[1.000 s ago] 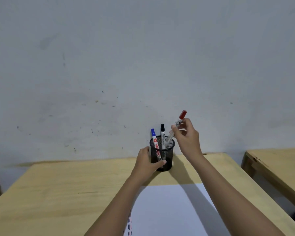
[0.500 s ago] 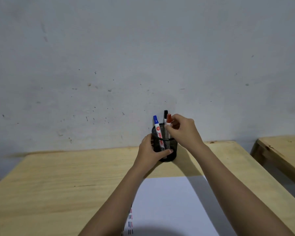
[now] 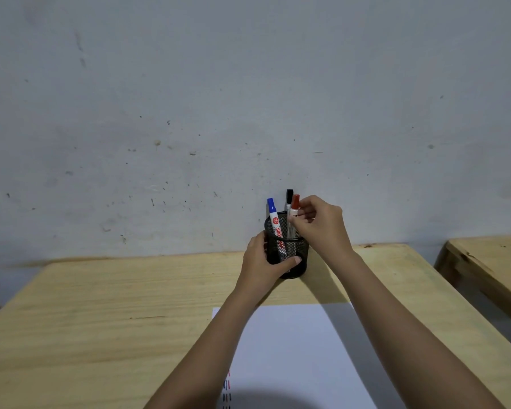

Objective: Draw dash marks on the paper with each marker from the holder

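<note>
A black mesh holder (image 3: 297,246) stands at the far edge of the wooden table (image 3: 101,305), close to the wall. Three markers stand in it: a blue-capped marker (image 3: 274,218) on the left, a black-capped marker (image 3: 288,197) behind, and a red-capped marker (image 3: 294,206) on the right. My left hand (image 3: 263,262) wraps the holder's left side. My right hand (image 3: 322,224) pinches the red marker's barrel just above the rim. White paper (image 3: 292,355) lies in front, with red, blue and black dash marks (image 3: 227,388) along its left edge.
A grey scuffed wall rises right behind the holder. A second wooden table (image 3: 490,267) stands to the right, with a gap of floor between the two. My forearms cross over the paper.
My right hand has lowered the red marker from above the holder down into it. The left hand has stayed on the holder. My head has tilted down a little.
</note>
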